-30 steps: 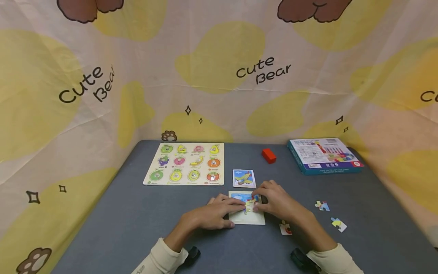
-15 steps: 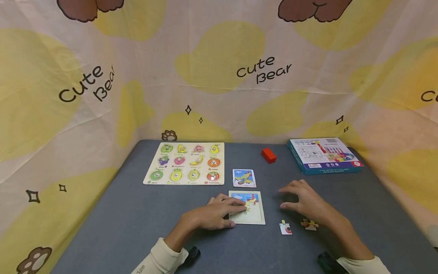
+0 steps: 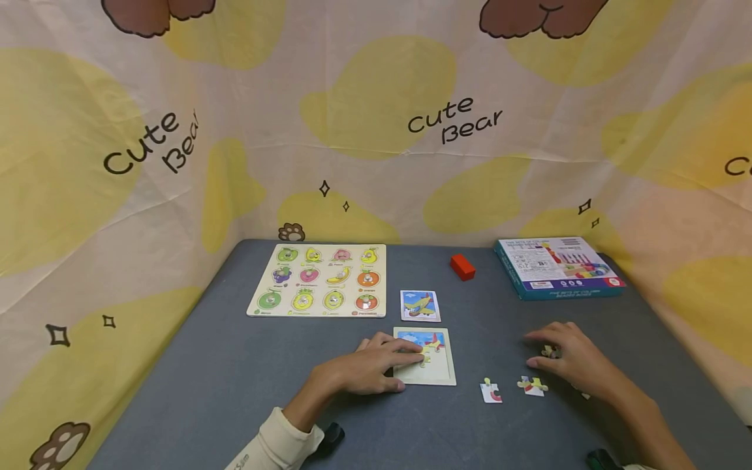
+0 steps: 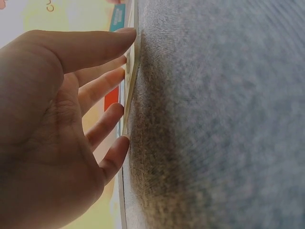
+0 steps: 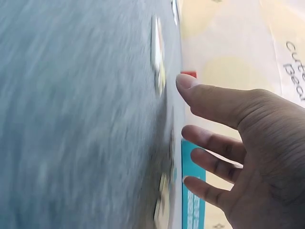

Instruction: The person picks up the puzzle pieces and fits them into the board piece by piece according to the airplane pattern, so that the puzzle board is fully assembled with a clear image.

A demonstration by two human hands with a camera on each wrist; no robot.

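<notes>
My left hand (image 3: 370,365) rests on the left side of a small jigsaw puzzle tray (image 3: 448,372), its fingers spread over the partly filled picture. In the left wrist view, the thumb and fingertips (image 4: 125,38) touch the tray's edge. My right hand (image 3: 581,362) hovers over the table at the right, fingers apart and holding nothing. Beneath it lies a puzzle piece (image 3: 550,352), partly covered, and another piece (image 3: 585,395) shows only a corner. Nearer the tray lie two more, a white and red piece (image 3: 491,393) and a yellow and red piece (image 3: 532,386).
Behind the tray lies an airplane picture card (image 3: 420,306). A fruit puzzle board (image 3: 317,281) is at the back left. Farther back stand a red block (image 3: 462,267) and a flat box (image 3: 558,267) at the right. A printed cloth hangs behind the table.
My right hand has left the tray and moved right, over the loose pieces. The yellow and red piece it hid is now uncovered. My left hand has stayed on the tray.
</notes>
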